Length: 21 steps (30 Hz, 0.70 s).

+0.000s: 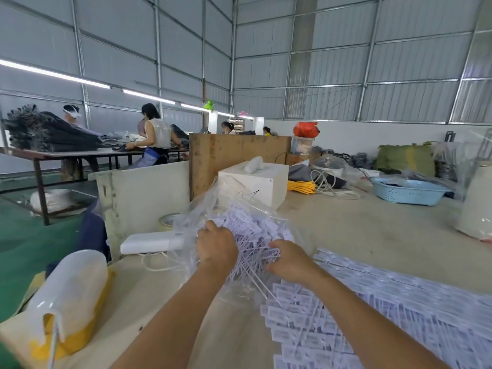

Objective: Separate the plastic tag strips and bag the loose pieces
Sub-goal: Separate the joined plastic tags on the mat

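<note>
A clear plastic bag [213, 206] lies open on the table's middle, holding a heap of loose white plastic tags [250, 225]. My left hand [217, 245] grips the bag's near edge together with some tags. My right hand [291, 258] clutches a bundle of tags by their thin tails [255, 265] at the bag's mouth. Stacked strips of joined tags [386, 302] cover the table to the right, under my right forearm.
A white box [263, 182] stands behind the bag, a roll of tape [167, 221] and a white device [151, 243] to its left. A translucent jug over something yellow [72, 294] lies at near left. A blue basket [407, 191] sits far right. People work at a distant table [87, 153].
</note>
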Each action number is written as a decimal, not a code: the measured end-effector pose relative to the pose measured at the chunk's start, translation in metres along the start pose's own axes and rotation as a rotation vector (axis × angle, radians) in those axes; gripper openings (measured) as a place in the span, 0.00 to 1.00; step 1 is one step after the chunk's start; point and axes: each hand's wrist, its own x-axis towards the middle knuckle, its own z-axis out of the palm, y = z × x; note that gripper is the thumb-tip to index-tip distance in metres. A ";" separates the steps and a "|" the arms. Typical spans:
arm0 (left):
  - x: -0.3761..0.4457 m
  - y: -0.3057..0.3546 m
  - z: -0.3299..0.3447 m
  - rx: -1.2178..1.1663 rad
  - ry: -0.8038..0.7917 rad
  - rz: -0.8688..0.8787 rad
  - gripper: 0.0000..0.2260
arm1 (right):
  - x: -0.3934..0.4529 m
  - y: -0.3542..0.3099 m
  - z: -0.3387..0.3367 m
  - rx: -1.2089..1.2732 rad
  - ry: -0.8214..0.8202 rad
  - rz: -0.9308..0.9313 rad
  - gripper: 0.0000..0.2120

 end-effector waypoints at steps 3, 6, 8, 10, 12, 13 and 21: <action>0.001 -0.003 0.006 0.154 -0.022 0.034 0.15 | -0.004 0.000 0.002 -0.079 -0.012 -0.031 0.24; 0.003 -0.002 0.003 0.209 -0.083 0.016 0.15 | -0.007 0.001 0.002 -0.151 -0.015 -0.062 0.25; -0.001 0.003 -0.009 0.190 -0.128 -0.025 0.15 | -0.011 0.001 0.000 -0.150 -0.025 -0.085 0.26; -0.006 0.011 -0.021 0.177 -0.142 -0.041 0.15 | -0.016 0.002 -0.004 -0.115 -0.032 -0.110 0.26; -0.013 0.022 -0.032 0.166 -0.098 -0.004 0.16 | -0.024 0.003 -0.012 -0.068 -0.010 -0.127 0.26; -0.019 0.029 -0.037 0.149 -0.061 0.028 0.16 | -0.029 0.005 -0.016 -0.049 0.009 -0.130 0.26; -0.093 0.113 -0.067 -0.177 0.059 0.470 0.14 | -0.112 0.054 -0.072 0.005 0.202 -0.154 0.08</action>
